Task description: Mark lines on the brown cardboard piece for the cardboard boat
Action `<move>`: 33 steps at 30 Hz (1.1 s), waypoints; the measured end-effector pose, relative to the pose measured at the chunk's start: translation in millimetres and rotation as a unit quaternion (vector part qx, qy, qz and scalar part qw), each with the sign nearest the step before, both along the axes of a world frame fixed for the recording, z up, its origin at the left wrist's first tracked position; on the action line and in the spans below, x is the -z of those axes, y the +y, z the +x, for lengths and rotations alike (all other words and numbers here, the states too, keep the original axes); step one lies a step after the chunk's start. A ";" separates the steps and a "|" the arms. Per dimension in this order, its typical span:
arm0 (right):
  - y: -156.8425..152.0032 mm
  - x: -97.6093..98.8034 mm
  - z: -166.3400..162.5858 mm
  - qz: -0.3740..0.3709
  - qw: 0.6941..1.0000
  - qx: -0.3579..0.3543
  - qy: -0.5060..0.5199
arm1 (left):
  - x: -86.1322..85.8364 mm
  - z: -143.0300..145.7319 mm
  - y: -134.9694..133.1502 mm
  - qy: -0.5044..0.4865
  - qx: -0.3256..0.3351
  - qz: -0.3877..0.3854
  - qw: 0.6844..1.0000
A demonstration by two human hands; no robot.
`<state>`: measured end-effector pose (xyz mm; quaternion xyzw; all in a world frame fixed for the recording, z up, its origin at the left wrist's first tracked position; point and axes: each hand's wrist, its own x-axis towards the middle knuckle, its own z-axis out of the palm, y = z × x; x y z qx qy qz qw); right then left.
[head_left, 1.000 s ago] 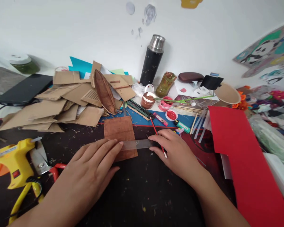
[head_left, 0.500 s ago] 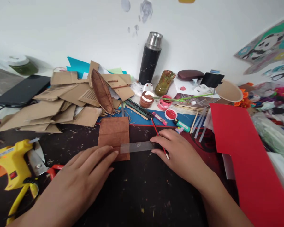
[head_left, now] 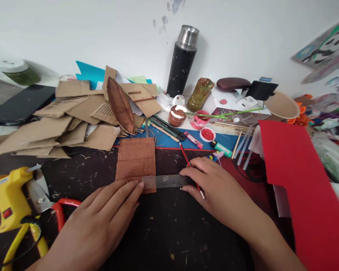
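The clear ruler (head_left: pixel 165 181) lies flat on the dark table (head_left: pixel 164 241) with its long axis running left to right. Its left part crosses the near edge of a brown card square (head_left: pixel 135 158) and its right part sticks out past the card onto the table. The 2 hands sit at its 2 ends, so the ruler spans the gap between them. The left hand (head_left: pixel 101 222) lies flat and spread, clamped on nothing, its fingertips (head_left: pixel 135 185) touching the near left of the card just beside the ruler's left end. The right hand (head_left: pixel 214 188) comes in from the right, its fingertips pressed on the ruler's right end, and it is closed around a thin red pencil (head_left: pixel 184 153) whose shaft points far and left past the ruler. The right hand covers more of the ruler; the left hand is nearer the card. Beyond the card on the far left lies a heap of cardboard scraps (head_left: pixel 73 120), with a black flask (head_left: pixel 183 60) against the wall. A yellow glue gun (head_left: pixel 8 195) and red-handled scissors (head_left: pixel 59 209) sit near left, and a red paper sheet (head_left: pixel 299 180) lies to the right.
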<state>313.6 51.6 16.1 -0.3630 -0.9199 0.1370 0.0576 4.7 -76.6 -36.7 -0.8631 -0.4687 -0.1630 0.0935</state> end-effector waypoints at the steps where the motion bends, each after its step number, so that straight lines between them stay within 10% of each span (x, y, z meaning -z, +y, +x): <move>1: 0.1 -0.1 0.1 0.001 1.000 -0.001 0.000 | -0.7 0.0 0.7 0.004 0.006 0.003 1.000; 33: -3.9 -3.6 1.8 -0.013 1.000 -0.004 -0.009 | -9.3 0.3 5.7 0.027 0.022 0.027 0.999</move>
